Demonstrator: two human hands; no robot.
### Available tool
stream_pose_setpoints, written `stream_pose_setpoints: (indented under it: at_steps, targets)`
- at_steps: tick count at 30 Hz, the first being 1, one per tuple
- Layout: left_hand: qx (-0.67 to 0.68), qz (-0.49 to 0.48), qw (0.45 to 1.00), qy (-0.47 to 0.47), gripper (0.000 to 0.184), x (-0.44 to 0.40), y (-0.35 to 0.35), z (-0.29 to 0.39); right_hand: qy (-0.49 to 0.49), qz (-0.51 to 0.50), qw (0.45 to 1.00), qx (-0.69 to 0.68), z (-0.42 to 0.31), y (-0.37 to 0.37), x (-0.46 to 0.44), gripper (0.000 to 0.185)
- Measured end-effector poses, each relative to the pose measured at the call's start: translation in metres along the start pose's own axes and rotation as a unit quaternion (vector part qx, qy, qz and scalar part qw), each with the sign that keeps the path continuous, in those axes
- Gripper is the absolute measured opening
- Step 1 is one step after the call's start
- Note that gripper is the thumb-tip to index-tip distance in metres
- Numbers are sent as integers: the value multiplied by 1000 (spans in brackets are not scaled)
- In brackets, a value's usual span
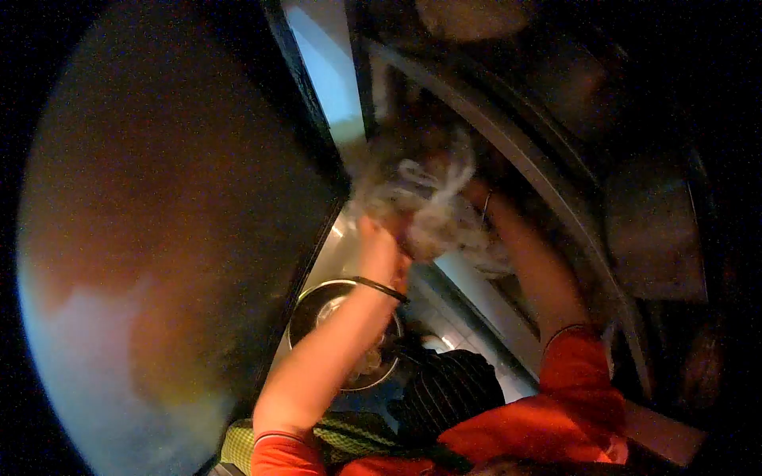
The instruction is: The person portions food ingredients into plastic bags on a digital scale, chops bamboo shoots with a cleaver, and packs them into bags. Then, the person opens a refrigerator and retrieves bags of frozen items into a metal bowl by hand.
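Note:
A crumpled, see-through plastic bag (444, 210) hangs between my two hands in the upper middle of the head view, its contents too blurred to make out. My left hand (385, 242), with a dark band at the wrist, is at the bag's lower left side, its fingers partly hidden by the plastic. On the bag's right side, my right hand (479, 193) reaches into shadow, and its fingers are smeared and dark. Below my left forearm sits a round metal pot (304, 311) with pale, unclear contents.
A large, dark, smooth surface (167, 206) fills the left side. Curved metal edging (548, 186) runs down the right, with a dark box-like panel (659, 230) beyond it. Green checked cloth (353, 436) lies near my body. Light tiles (444, 317) show below.

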State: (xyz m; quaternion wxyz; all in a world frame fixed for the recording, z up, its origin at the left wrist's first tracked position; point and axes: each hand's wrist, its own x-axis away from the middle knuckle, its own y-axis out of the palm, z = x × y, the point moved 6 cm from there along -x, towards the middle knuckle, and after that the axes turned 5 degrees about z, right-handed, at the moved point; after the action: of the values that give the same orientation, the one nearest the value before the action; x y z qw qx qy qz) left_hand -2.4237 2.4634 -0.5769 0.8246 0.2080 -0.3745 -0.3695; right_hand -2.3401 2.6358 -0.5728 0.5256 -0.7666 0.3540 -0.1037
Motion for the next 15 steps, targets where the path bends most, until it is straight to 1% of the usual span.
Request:
stream_pose_setpoints:
  at_steps: [1, 2, 4, 7, 8, 10, 14, 15]
  targets:
    - [3, -12, 1000, -11, 39, -3, -6, 15, 1, -16, 1000, -4, 8, 6, -4, 48]
    - [2, 30, 997, 68, 40, 6, -8, 35, 6, -23, 1000, -19, 15, 6, -10, 48]
    - [34, 57, 995, 74, 32, -2, -25, 55, 19, -25, 998, -53, 29, 0, -23, 48]
    - [82, 5, 991, 102, 30, 4, -18, 85, 25, -12, 998, -56, 37, 6, -51, 48]
    - [68, 19, 994, 79, 30, 12, -16, 91, 24, -11, 998, -51, 38, 13, -60, 48]
    - [92, -29, 992, 80, 32, 21, -6, 97, 21, -14, 999, -32, 37, 31, -74, 48]
    - [89, -35, 994, 57, 35, 36, -7, 89, 20, -18, 1000, -10, 36, 54, -91, 48]
    - [76, -27, 995, 56, 36, 48, 3, 81, 17, -21, 999, -17, 38, 47, -87, 48]
